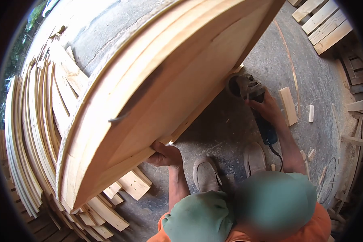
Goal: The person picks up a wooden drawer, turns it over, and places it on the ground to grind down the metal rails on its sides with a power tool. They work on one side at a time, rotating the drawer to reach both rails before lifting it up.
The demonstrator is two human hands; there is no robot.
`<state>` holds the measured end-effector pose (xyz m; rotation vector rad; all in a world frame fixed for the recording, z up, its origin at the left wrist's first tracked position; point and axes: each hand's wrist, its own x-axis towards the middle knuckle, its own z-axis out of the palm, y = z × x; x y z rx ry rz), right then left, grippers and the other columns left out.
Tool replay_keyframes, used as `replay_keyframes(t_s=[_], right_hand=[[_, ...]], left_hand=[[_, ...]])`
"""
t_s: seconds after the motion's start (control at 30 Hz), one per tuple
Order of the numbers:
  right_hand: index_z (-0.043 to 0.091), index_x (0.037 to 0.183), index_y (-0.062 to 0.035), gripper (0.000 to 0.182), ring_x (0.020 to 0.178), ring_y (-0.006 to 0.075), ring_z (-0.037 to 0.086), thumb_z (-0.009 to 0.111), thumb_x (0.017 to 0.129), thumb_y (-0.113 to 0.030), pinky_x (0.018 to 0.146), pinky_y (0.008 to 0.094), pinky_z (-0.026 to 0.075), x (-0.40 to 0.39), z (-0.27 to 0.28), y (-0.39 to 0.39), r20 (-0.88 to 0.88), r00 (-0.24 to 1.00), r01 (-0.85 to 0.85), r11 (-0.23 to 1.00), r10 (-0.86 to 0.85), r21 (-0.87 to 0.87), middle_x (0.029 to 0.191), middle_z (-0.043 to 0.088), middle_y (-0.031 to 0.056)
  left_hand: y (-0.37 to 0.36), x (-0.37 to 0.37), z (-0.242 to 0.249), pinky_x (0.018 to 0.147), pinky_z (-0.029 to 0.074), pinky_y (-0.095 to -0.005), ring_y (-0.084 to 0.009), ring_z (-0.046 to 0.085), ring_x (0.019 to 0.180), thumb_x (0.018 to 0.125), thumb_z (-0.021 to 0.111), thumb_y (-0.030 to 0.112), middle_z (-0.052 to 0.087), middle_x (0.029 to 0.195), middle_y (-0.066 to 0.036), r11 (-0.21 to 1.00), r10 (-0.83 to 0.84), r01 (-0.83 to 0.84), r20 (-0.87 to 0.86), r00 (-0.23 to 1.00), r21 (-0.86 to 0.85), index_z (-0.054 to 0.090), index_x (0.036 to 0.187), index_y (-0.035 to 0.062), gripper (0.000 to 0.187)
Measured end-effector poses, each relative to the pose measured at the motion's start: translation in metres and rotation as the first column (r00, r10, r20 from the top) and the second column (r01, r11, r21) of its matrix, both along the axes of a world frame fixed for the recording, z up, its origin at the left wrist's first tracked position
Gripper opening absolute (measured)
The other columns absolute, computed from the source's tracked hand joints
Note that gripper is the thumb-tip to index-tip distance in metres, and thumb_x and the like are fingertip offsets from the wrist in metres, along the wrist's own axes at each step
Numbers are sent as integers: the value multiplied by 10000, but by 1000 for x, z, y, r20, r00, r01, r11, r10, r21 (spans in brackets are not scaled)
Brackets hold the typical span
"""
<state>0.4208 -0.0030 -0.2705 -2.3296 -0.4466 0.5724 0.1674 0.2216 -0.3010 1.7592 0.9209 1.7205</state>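
A large wooden panel (189,88) with a curved, layered rim is tilted up and fills the middle of the view. My left hand (166,155) is closed on its lower straight edge, thumb over the wood and the other fingers mostly hidden. In my right hand (269,108) is an angle grinder (267,131), my fingers wrapped round its body. The grinder's disc end overlaps the panel's lower edge at the far right corner in this view. A black cord runs from the tool's back end toward me.
Long thin wooden strips (32,133) are piled on the left, with shorter boards (134,185) under the panel. Wood offcuts (288,105) lie on the concrete floor (310,80) to the right. A slatted wooden piece (324,24) stands at upper right. My shoes (205,173) are below the panel.
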Motion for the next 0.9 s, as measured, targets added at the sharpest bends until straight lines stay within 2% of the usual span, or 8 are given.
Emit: replay_keyframes(t_s=[0.07,0.3,0.5,0.57,0.67,0.77,0.9], right_hand=[[496,1274,-2,794,967,343,698,801,730,-492,828,425,537,0,-5,3,39,999,-23,1000,23,-7,1036,698,211],[505,1272,0,788,966,321,702,808,727,-482,819,418,541,-2,5,2,4,1000,6,1000,-6,-19,1028,701,207],[498,1276,10,806,989,337,693,809,725,-488,847,422,531,-1,-2,4,49,999,-5,1000,5,-11,1039,696,213],[491,1279,12,814,1025,356,682,804,727,-497,869,428,524,-2,-4,5,31,999,-24,998,22,65,1054,692,223],[489,1278,8,812,1046,365,674,799,728,-503,880,432,518,0,-3,3,21,1000,-18,999,19,-28,1070,688,229],[493,1274,4,808,1054,365,671,798,728,-506,881,436,517,-2,4,2,3,1000,15,999,-15,-39,1085,682,236],[495,1274,0,811,1063,367,666,800,722,-509,885,439,514,-2,5,3,-35,999,10,1000,-10,-15,1095,678,239]], left_hand=[[0,0,2,927,477,-379,-200,545,1102,1048,483,276,502,1210,-131,999,-50,50,7,999,-5,398,1276,-12,376],[1,-4,-2,944,471,-381,-198,541,1109,1051,473,265,494,1225,-132,999,-47,47,-8,999,-17,381,1291,2,368],[0,1,0,940,472,-371,-187,542,1105,1051,471,255,490,1233,-121,999,-35,35,20,999,-27,378,1281,8,350],[2,0,0,944,471,-372,-180,539,1110,1051,473,252,491,1239,-117,997,-75,75,32,997,-6,379,1283,12,346],[2,-1,0,948,470,-376,-184,535,1118,1051,477,251,493,1241,-122,997,-79,79,23,997,-2,379,1284,7,351],[2,-1,-3,952,468,-377,-191,534,1123,1050,479,251,496,1236,-125,1000,-26,26,8,1000,-14,383,1284,7,352],[1,1,1,954,463,-377,-198,533,1117,1050,480,247,491,1232,-125,998,-57,57,40,998,-18,388,1282,5,348]])
